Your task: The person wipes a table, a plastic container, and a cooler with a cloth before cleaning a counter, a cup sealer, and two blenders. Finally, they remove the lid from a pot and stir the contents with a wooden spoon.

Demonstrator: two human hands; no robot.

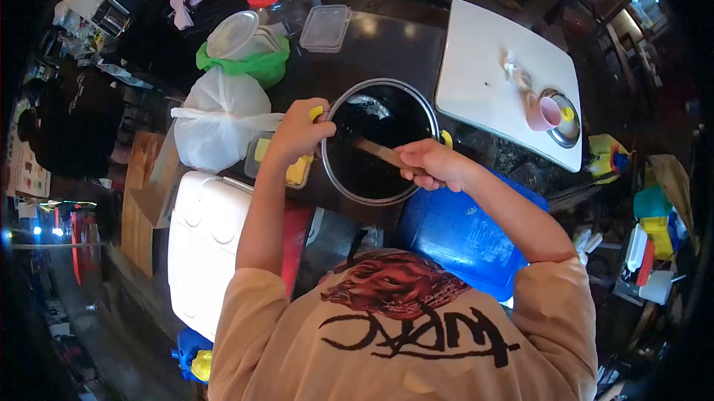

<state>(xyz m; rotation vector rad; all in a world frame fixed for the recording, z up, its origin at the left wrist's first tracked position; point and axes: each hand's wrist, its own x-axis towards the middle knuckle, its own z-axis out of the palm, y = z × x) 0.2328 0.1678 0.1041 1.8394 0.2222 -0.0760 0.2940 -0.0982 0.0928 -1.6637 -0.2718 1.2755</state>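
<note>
A round pot [430, 107] with a metal rim and yellow handles stands in the middle, dark inside. My left hand [301, 132] is closed on the yellow handle at the pot's left side. Over the pot's right edge, my right hand [435, 164] grips a flat wooden stick [381, 152], whose far end reaches down into the dark inside. What the pot contains is too dark to make out, apart from a pale reflection near its far side.
A knotted white bag [219, 122] and a container with yellow pieces [299, 171] lie left of the pot. A white cooler [201, 252] and blue container [476, 226] are nearer me. Right stands a white table [476, 59] with a pink cup [544, 112].
</note>
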